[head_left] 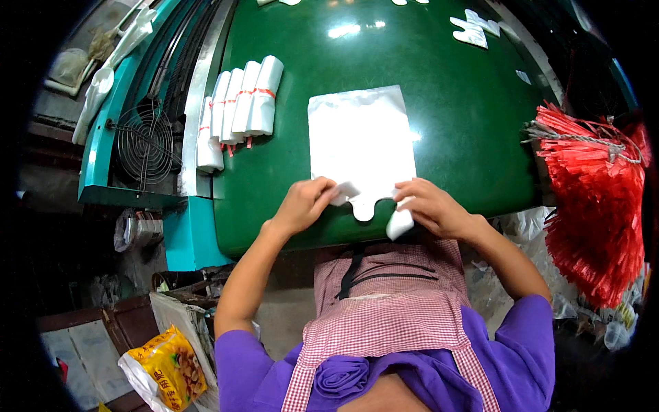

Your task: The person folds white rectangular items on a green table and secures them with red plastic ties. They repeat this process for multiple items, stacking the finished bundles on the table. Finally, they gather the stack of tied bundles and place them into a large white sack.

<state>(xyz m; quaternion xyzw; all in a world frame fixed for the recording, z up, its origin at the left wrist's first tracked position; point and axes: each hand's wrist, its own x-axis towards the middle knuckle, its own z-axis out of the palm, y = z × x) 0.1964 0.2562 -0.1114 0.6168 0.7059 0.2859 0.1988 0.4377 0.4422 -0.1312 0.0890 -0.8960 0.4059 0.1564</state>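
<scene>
A flat stack of white plastic bags [362,134] lies on the green tabletop right in front of me, with a rounded tab [364,209] at its near edge. My left hand [305,204] pinches the near left corner of the stack, which bends up between thumb and fingers. At the near right corner, my right hand [434,208] has its fingers curled round the plastic. A loose-looking white flap [399,224] hangs below those fingers, over the table's front edge. Whether that flap is still joined to the stack is hidden by the fingers.
Several rolled white bag bundles [257,96] tied with red strips lie on the left. White offcuts [473,29] are at the far right. A thick bunch of red plastic strips [594,206] hangs at the right edge. A teal metal frame [195,233] borders the left side, beside a wire fan guard [145,147].
</scene>
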